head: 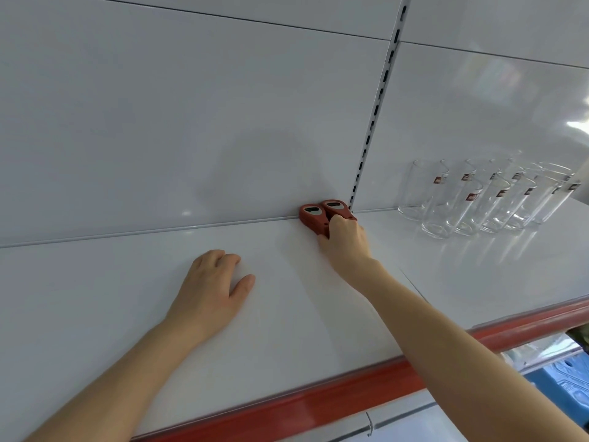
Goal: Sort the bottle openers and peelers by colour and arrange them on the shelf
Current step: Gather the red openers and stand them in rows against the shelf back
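Two red bottle openers lie side by side at the back of the white shelf [111, 282], against the back panel. The left red opener [311, 216] shows its metal inset. My right hand [344, 240] reaches far in, fingers curled over the lower end of the right red opener [336, 208] and touching both. My left hand [213, 288] rests flat on the shelf to the left, fingers loosely bent, holding nothing. No peelers are in view.
Several clear drinking glasses [471, 199] with small labels stand in rows at the back right of the neighbouring shelf section. A slotted upright [376, 113] divides the back panels. A red strip [318, 406] runs along the shelf's front edge; blue packaging [567, 384] lies below right.
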Action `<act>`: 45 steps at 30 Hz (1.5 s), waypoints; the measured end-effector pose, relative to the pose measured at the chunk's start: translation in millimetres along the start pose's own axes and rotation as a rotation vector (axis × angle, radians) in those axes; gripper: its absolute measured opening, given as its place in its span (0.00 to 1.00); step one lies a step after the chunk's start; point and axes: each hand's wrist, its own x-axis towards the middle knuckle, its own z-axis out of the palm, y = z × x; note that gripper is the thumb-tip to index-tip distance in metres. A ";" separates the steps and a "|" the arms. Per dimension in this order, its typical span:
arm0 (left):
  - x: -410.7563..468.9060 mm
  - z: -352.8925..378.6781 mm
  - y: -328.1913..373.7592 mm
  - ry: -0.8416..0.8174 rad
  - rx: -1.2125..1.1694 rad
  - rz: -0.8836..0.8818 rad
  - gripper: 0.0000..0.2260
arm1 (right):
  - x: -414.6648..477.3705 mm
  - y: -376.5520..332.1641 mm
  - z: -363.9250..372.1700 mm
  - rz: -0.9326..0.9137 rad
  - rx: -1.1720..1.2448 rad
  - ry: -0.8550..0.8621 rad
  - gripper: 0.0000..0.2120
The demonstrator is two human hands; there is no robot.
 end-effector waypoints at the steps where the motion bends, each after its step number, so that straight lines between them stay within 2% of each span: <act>1: -0.4 -0.8 0.4 -0.011 0.005 -0.004 0.26 | 0.5 -0.4 0.2 0.005 0.003 0.004 0.04; 2: -0.6 -1.2 0.6 -0.015 0.012 -0.003 0.28 | 1.1 -0.6 0.5 0.012 0.009 0.004 0.06; 6: -0.4 -0.2 0.2 0.000 0.017 0.003 0.20 | 0.3 0.6 -2.9 0.013 0.034 -0.027 0.04; 12: 0.3 1.4 -2.2 0.009 0.009 0.004 0.22 | -5.2 1.1 -8.7 0.024 0.059 -0.055 0.08; 16: 0.3 -0.7 -0.1 -0.011 0.013 0.014 0.25 | -10.6 0.9 -21.3 0.010 -0.026 -0.036 0.10; 18: -0.7 -7.7 2.6 -0.053 0.019 0.027 0.32 | -15.1 -1.6 -28.9 -0.044 -0.104 -0.011 0.09; 20: 0.4 -19.2 2.2 -0.113 0.148 0.055 0.42 | -19.6 -6.8 -33.6 -0.147 -0.091 -0.015 0.09; 21: 0.7 -25.1 1.3 -0.129 0.243 0.071 0.42 | -21.6 -10.7 -34.4 -0.204 -0.059 -0.035 0.11; 24: -4.4 -45.7 -8.5 -0.130 0.336 0.072 0.28 | -28.9 -31.5 -33.7 -0.348 0.026 -0.136 0.19; 26: -19.5 -67.0 -21.4 -0.085 0.338 0.056 0.33 | -34.1 -53.9 -28.7 -0.443 0.044 -0.185 0.23; 28: -43.5 -89.7 -40.8 -0.014 0.332 0.009 0.41 | -39.6 -81.9 -20.0 -0.535 0.070 -0.218 0.23; 29: -57.4 -101.2 -49.9 0.019 0.319 -0.026 0.42 | -42.9 -97.8 -15.1 -0.577 0.083 -0.238 0.23; 33: -122.5 -140.9 -98.7 0.118 0.284 -0.201 0.36 | -65.9 -171.2 4.0 -0.775 0.102 -0.312 0.23; 36: -173.4 -167.8 -141.3 0.176 0.291 -0.325 0.36 | -91.1 -234.2 19.3 -0.912 0.122 -0.344 0.23; 38: -204.1 -184.9 -170.8 0.216 0.300 -0.386 0.31 | -111.1 -279.5 30.7 -0.988 0.144 -0.350 0.23; 40: -230.4 -203.0 -200.2 0.242 0.296 -0.433 0.24 | -132.5 -325.9 42.5 -1.042 0.176 -0.379 0.22; 42: -250.8 -221.4 -227.3 0.268 0.277 -0.460 0.21 | -152.9 -369.9 53.9 -1.068 0.195 -0.439 0.22; 45: -274.4 -246.0 -262.3 0.328 0.244 -0.489 0.18 | -174.4 -431.0 75.2 -1.111 0.165 -0.441 0.20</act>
